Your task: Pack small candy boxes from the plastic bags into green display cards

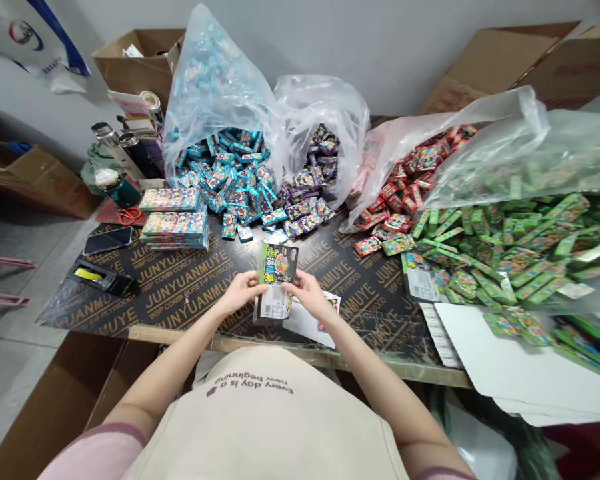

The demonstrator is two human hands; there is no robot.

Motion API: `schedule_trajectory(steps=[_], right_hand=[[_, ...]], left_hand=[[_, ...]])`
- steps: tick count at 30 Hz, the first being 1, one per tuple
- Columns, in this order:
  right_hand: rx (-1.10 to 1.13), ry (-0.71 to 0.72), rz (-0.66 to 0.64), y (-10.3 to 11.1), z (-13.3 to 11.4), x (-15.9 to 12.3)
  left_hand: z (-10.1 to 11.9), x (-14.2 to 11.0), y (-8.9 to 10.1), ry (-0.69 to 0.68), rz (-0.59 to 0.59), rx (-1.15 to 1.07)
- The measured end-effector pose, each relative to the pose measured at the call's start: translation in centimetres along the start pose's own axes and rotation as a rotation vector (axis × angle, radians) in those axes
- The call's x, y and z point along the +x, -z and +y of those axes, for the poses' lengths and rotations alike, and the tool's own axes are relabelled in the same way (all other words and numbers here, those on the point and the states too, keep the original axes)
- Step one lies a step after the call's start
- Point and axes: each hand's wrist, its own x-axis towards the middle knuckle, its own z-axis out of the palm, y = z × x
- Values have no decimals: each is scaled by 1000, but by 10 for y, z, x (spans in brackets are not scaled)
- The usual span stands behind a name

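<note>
Between my hands is a printed carton (277,303) with a black and green front, a colourful round picture and a paler lower panel. My left hand (242,292) grips its left edge, thumb across the front. From the right, my right hand (311,295) closes on the opposite edge, with its thumb on the front too. The fingers behind the carton are hidden. Under my right hand lies a white card (305,327) with some red print. Just beyond the carton are small blue packs (230,167) and purple packs (310,213) in loose piles.
Clear plastic bags (320,100) stand along the back. Red packs (400,200) and green packs (510,247) spread to the right, near white sheets (505,360). Leftward are stacked printed packs (174,223), a phone (109,241), orange-handled scissors (130,216) and a black tape dispenser (100,275).
</note>
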Motion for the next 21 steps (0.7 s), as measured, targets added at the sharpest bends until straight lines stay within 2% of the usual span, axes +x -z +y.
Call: schedule_trajectory(steps=[3,5,8,10,12,16,19,21], right_hand=[[-79,-3,-52,0,3,-1],[-22,-15,15,-2,-1,-1],[185,-55,168,-9,-15,0],[296,-91,201,-15,-26,1],[370,-117,225,-20,-34,2],[482,-177,239,-19,-36,6],[357,-95,293,-13,-30,6],[108,67,362,-9,-24,1]], left_hand=[[1,3,-1,-75,91,-42],[0,3,-4,-93,108,-62],[-3,-2,-13,-57,29,-48],[-3,-6,-21,-46,25,-69],[-1,-8,-28,4,84,-180],[11,-1,-31,237,217,-448],[22,7,-27,273,197,-399],[28,7,-25,132,219,-247]])
